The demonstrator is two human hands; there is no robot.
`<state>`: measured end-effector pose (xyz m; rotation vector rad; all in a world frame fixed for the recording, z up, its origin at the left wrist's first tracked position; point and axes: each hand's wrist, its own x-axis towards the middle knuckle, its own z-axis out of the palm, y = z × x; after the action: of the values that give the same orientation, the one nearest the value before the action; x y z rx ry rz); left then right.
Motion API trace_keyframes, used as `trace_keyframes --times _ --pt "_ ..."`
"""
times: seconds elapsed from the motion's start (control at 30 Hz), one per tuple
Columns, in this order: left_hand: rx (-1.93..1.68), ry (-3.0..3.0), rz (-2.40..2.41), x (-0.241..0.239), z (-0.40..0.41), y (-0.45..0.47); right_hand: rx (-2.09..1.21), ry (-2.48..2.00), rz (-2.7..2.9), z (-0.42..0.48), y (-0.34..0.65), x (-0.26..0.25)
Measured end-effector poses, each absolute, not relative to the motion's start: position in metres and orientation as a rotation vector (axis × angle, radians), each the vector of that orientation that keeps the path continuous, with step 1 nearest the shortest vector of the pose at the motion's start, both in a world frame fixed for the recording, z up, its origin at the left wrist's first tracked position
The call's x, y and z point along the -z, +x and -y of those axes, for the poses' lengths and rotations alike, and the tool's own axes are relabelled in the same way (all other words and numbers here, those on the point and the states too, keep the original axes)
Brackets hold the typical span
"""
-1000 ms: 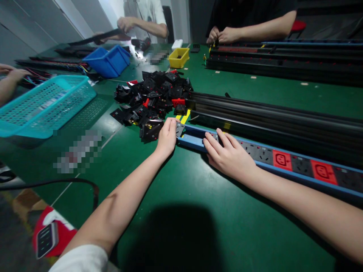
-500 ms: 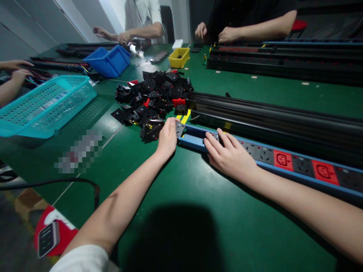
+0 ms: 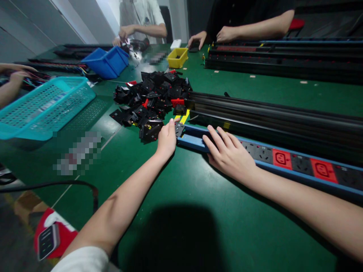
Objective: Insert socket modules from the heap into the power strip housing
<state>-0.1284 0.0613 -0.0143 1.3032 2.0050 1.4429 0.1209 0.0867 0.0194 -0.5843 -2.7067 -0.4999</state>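
A long blue power strip [image 3: 286, 166] with black and red socket modules lies across the green table [image 3: 181, 196]. My left hand [image 3: 166, 138] rests at the strip's left end, fingers together against the end module, beside a pile of black and red socket parts [image 3: 153, 98]. My right hand [image 3: 229, 153] lies flat on the strip a little to the right, fingers spread over a black module.
Black strip housings [image 3: 272, 117] lie behind the blue one, with more at the far right [image 3: 283, 56]. A teal basket [image 3: 42, 107], blue bins [image 3: 106, 60] and a yellow bin [image 3: 177, 57] stand around. Other people's hands work at the far edge and left.
My hands have stayed almost still on the strip; my right fingers crept slightly left. The people at the far side moved their hands.
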Motion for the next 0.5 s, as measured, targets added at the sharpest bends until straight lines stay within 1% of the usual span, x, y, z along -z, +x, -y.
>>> trace_keyframes --times 0.13,0.5 --pt "-1.428 1.338 -2.014 0.0144 -0.0604 -0.1285 0.494 -0.677 2.692 -0.0849 0.1195 -0.0189" --pt "-1.413 1.34 -2.04 0.0139 -0.061 -0.1293 0.545 -0.662 2.702 -0.0857 0.1193 -0.0196"
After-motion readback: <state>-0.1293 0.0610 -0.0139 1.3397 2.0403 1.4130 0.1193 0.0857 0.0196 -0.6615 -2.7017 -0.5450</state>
